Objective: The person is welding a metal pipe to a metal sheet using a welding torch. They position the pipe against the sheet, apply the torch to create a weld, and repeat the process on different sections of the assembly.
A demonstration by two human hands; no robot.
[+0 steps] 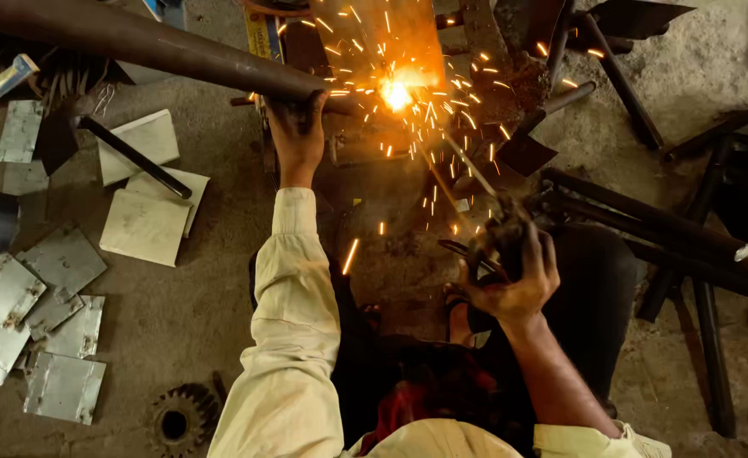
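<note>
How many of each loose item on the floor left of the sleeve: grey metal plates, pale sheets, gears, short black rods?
Grey metal plates: 8, counting partly covered ones and the one at the upper left; the overlapping pile makes this approximate
Pale sheets: 3
Gears: 1
Short black rods: 1
Total: 13

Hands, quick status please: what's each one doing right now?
Left hand grips long dark pipe. Right hand shut on welding holder, rod at bright arc. Sparks flying; dark tubes lying alongside.
</note>
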